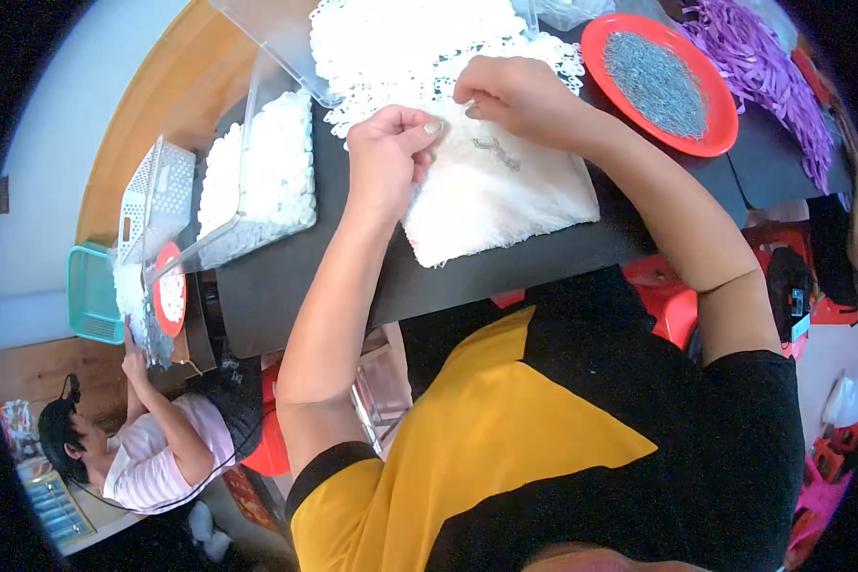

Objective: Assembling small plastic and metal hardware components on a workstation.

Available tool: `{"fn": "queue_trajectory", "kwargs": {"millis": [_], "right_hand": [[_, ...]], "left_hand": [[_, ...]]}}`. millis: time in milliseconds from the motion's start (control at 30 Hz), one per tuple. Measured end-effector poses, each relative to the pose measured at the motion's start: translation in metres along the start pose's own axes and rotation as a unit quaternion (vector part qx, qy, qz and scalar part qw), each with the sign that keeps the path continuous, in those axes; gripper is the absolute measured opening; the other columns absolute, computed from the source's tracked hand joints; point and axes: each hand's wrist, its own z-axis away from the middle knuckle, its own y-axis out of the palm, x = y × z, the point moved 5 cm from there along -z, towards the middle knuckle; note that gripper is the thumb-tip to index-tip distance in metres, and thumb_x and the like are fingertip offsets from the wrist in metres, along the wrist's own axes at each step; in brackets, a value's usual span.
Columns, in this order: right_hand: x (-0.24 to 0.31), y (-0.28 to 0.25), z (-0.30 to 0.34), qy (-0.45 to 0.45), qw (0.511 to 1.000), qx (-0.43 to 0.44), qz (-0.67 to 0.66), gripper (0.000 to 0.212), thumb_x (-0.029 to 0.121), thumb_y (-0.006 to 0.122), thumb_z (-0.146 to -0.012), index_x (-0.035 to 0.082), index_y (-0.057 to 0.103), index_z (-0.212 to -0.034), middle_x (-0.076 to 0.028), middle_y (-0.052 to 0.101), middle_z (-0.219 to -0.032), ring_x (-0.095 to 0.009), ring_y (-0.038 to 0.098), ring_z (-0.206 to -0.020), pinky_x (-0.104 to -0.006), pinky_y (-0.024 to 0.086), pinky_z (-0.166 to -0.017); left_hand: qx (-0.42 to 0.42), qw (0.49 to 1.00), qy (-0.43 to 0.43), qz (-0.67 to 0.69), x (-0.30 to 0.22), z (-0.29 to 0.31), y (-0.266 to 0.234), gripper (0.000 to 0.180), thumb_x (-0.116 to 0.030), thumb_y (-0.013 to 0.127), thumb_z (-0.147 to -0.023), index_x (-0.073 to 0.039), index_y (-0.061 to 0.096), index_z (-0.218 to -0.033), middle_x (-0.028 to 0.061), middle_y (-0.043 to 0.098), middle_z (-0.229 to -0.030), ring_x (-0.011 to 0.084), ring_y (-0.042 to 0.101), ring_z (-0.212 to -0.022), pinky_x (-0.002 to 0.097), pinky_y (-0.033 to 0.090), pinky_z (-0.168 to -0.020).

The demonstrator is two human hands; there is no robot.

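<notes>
While both hands point(384, 157) point(522, 100) curl, metal pieces point(511, 164) stretch from far-left to near-right.

White cloth point(496, 210): laid out flat, near edge frayed. Small grey metal pins point(511, 164): loosely clustered on the cloth. White openwork pieces point(400, 48): heaped beyond the cloth's far side.

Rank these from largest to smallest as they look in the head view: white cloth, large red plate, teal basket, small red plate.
1. White cloth and large red plate: too alike to rank
2. Teal basket
3. Small red plate
</notes>
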Motion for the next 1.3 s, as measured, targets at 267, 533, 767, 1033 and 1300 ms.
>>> {"fn": "queue_trajectory", "kwargs": {"millis": [267,533,767,1033,1300], "right_hand": [[0.028,-0.012,0.001,-0.051,0.988,-0.058,-0.131,0.021,0.001,0.064,-0.076,0.002,0.061,-0.097,-0.007,0.056,-0.075,-0.019,0.056,-0.066,-0.0285,0.046,-0.064],[0.033,-0.022,0.003,-0.074,0.988,-0.080,-0.106,0.017,0.000,0.062,-0.078,0.002,0.060,-0.095,-0.009,0.057,-0.077,-0.019,0.059,-0.070,-0.0293,0.046,-0.064],[0.033,-0.021,0.003,-0.099,0.987,-0.103,-0.077,0.019,0.000,0.062,-0.077,0.001,0.060,-0.096,-0.009,0.058,-0.079,-0.023,0.060,-0.073,-0.0310,0.047,-0.065],[0.037,-0.019,0.003,-0.116,0.988,-0.076,-0.065,0.015,0.001,0.063,-0.079,0.000,0.060,-0.094,-0.011,0.056,-0.079,-0.024,0.060,-0.072,-0.0323,0.046,-0.065],[0.021,-0.014,0.001,0.005,0.990,-0.049,-0.133,0.012,0.010,0.058,-0.090,-0.002,0.058,-0.090,-0.011,0.050,-0.065,-0.017,0.054,-0.062,-0.0293,0.043,-0.061]], "left_hand": [[0.121,0.972,-0.083,0.183,0.002,0.000,0.004,0.016,-0.013,0.058,-0.091,0.003,0.057,-0.092,0.0083,0.059,-0.074,0.0138,0.054,-0.060,0.0241,0.038,-0.048],[0.169,0.949,-0.087,0.249,0.005,-0.002,0.016,0.020,-0.018,0.057,-0.093,0.001,0.055,-0.088,0.0090,0.057,-0.076,0.0151,0.050,-0.059,0.0251,0.037,-0.049],[0.206,0.930,-0.061,0.297,0.006,-0.003,0.021,0.019,-0.017,0.055,-0.093,0.000,0.055,-0.085,0.0088,0.054,-0.074,0.0171,0.047,-0.060,0.0257,0.036,-0.049],[0.260,0.902,-0.069,0.337,0.014,-0.004,0.019,0.020,-0.018,0.055,-0.093,0.000,0.055,-0.085,0.0092,0.055,-0.074,0.0186,0.048,-0.062,0.0269,0.037,-0.049],[0.060,0.980,0.044,0.186,0.004,0.002,0.012,0.013,-0.008,0.061,-0.089,0.005,0.061,-0.092,0.0099,0.061,-0.075,0.0155,0.056,-0.055,0.0261,0.043,-0.047]]}}
